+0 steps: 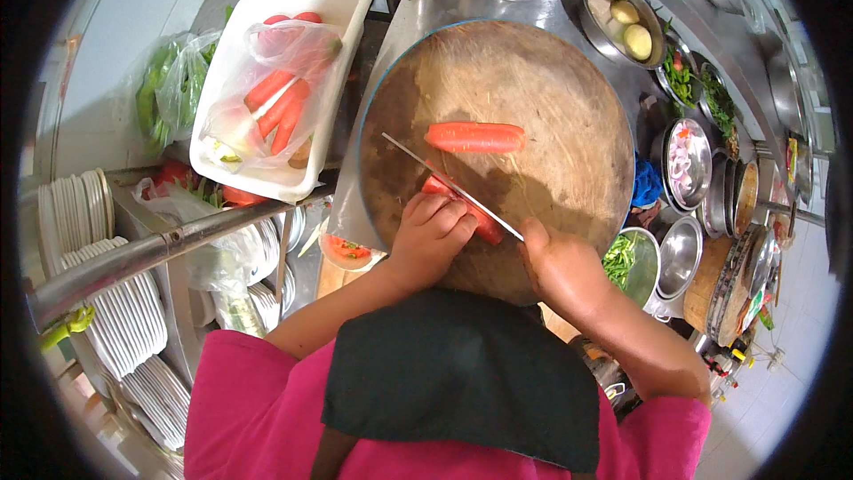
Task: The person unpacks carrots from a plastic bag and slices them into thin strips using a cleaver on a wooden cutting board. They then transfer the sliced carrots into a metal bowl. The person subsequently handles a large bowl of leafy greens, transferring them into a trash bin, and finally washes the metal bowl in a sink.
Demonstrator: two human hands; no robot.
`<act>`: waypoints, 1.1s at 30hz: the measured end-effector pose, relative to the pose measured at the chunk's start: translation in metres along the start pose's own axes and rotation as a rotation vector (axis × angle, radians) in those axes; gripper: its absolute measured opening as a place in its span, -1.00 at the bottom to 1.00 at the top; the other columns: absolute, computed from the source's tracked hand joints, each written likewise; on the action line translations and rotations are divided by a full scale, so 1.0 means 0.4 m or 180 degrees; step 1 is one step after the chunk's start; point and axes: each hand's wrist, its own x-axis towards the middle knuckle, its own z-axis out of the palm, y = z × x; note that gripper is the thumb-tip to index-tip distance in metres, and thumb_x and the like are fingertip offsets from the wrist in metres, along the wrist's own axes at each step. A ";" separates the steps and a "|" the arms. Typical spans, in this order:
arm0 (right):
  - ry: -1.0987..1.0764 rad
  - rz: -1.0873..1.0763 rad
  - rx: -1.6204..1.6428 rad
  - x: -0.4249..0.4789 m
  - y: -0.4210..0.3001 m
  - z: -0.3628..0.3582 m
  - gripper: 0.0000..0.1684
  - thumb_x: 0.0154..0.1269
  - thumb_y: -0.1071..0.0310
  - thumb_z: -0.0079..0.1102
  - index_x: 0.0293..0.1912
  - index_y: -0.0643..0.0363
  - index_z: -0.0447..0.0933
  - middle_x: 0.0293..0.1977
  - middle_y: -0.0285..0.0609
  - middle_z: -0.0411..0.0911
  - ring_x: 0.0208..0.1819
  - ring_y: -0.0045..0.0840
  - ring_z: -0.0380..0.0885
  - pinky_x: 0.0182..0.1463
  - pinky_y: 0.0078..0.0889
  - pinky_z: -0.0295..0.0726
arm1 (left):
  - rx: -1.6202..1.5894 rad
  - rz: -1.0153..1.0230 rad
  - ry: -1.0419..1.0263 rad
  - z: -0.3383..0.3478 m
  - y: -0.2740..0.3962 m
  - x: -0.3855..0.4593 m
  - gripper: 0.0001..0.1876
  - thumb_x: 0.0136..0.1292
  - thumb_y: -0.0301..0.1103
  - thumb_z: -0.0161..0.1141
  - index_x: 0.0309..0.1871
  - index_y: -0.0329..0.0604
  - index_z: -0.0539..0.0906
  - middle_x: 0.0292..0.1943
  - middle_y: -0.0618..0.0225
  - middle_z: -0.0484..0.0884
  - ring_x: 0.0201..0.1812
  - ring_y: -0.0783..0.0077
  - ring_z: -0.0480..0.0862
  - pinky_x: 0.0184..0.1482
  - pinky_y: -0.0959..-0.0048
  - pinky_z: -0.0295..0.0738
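Note:
A carrot piece (488, 229) lies on the round wooden chopping board (566, 87), with the fingers of my left hand (432, 235) pressing it down. My right hand (566, 267) grips a knife (460, 191), probably a cleaver seen along its spine. The blade runs slantwise from that hand to the upper left and stands against the carrot's far side, just past my left fingertips. Farther up the board rests a second peeled carrot (476, 137), apart from the blade. The knife's handle is hidden inside my right hand.
Left of the board, a white plastic tub (356, 7) holds carrots in a clear bag. Steel bowls line the right, among them one with potatoes (638, 41), one with sliced onion (682, 159) and one with cut green vegetables (620, 260). Stacked white plates (123, 307) fill the lower-left shelf.

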 end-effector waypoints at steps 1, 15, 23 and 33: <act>0.0059 -0.0009 0.0015 -0.003 0.002 0.005 -0.80 0.29 0.34 0.09 -0.19 0.24 0.35 -0.53 0.11 0.53 -0.48 0.01 0.58 -0.43 -0.02 0.53 | -0.0009 -0.0010 -0.0021 -0.002 0.002 -0.003 -0.77 0.06 -0.38 0.17 -0.16 -0.08 0.61 -0.05 0.34 0.54 -0.01 0.24 0.52 0.09 0.15 0.43; 0.0178 -0.0154 -0.0057 -0.093 -0.015 -0.063 -0.81 0.23 0.44 0.17 -0.21 0.21 0.36 -0.51 0.02 0.48 -0.53 -0.04 0.53 -0.49 -0.06 0.47 | 0.0069 -0.0219 -0.0170 -0.014 0.012 0.016 -0.87 0.03 -0.40 0.20 -0.33 -0.16 0.66 -0.21 0.30 0.62 -0.12 0.25 0.58 -0.01 0.21 0.48; -0.0038 -0.0065 -0.0097 -0.069 -0.011 -0.058 -0.83 0.27 0.41 0.11 -0.26 0.24 0.32 -0.50 0.08 0.51 -0.49 0.00 0.55 -0.45 -0.02 0.50 | -0.0006 -0.0145 -0.0112 -0.009 0.006 0.011 -0.83 0.05 -0.42 0.21 -0.24 -0.14 0.62 -0.17 0.30 0.60 -0.11 0.22 0.56 0.01 0.17 0.47; -0.0424 0.0013 -0.0028 -0.014 -0.015 -0.070 -0.81 0.29 0.36 0.10 -0.23 0.26 0.33 -0.49 0.15 0.54 -0.46 0.03 0.58 -0.40 0.03 0.54 | -0.0093 -0.0042 0.0041 -0.001 0.001 -0.004 -0.76 0.08 -0.41 0.17 -0.13 -0.14 0.58 -0.10 0.32 0.55 -0.05 0.21 0.53 0.04 0.15 0.46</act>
